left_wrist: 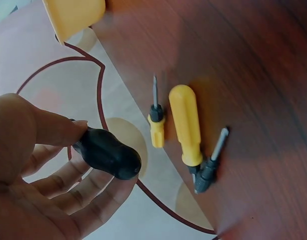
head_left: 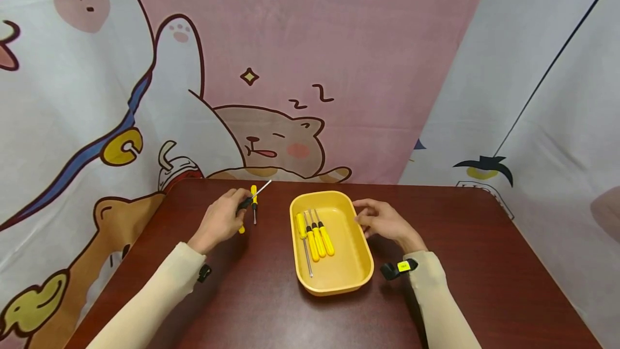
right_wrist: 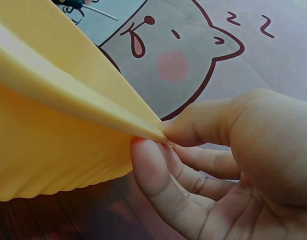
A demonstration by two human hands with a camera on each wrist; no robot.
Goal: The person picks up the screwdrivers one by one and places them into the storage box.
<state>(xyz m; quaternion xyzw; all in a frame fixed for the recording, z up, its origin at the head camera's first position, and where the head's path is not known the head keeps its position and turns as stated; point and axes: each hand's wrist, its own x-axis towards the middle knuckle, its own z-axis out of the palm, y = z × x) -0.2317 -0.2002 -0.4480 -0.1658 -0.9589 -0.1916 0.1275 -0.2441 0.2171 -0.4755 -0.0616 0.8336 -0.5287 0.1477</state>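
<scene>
The left hand [head_left: 220, 221] lies left of the tray, its fingers curled round the black handle of a screwdriver [head_left: 253, 199] whose metal shaft points up and away toward the backdrop; the wrist view shows thumb and fingers [left_wrist: 58, 131] wrapped on that rounded black grip. Just beside this hand, on the dark red table [head_left: 484, 263], lie two small drivers [left_wrist: 186, 127] with yellow handles and black collars, close together. In the middle stands the yellow tray [head_left: 351, 279], long and shallow with rounded corners, holding three yellow-handled screwdrivers [head_left: 315, 236] side by side at its left. The right hand [head_left: 385, 221] rests at the tray's far right edge, thumb and forefinger [right_wrist: 148, 172] pinching the thin rim.
</scene>
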